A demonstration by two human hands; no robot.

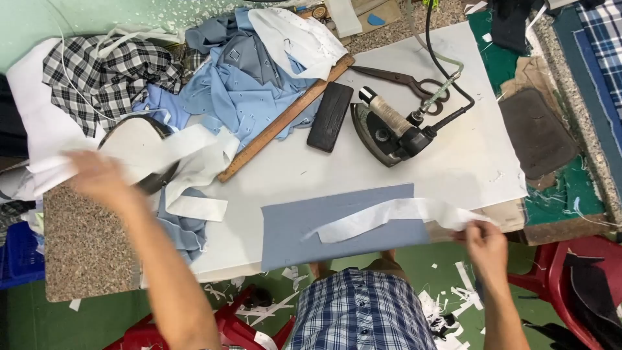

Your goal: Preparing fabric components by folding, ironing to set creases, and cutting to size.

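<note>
My right hand [486,243] pinches the right end of a white strip [389,217], a long, thin, slightly wavy band of pale interfacing that lies slantwise across a grey-blue cloth panel [337,227]. The panel is a flat, long rectangle at the near edge of the bench [466,155], resting on its white cover; the strip runs from the panel's middle out past its right end to my fingers. My left hand [97,178] is blurred at the left, over more white strips [194,162] beside a roll [139,139]; I cannot tell whether it is open or holding anything. Counting: one panel, one strip in my right hand, and several loose white strips at the left, too tangled to number. Farther back lie one wooden ruler [285,120] set at a slant, one dark block [330,116] just right of it, one iron [389,129] with its cord, and one pair of scissors [408,81] beyond the iron. At the far left sits a heap of light blue cloth [246,84], one checked black-and-white cloth [110,78] and a white piece [298,39] on top.
</note>
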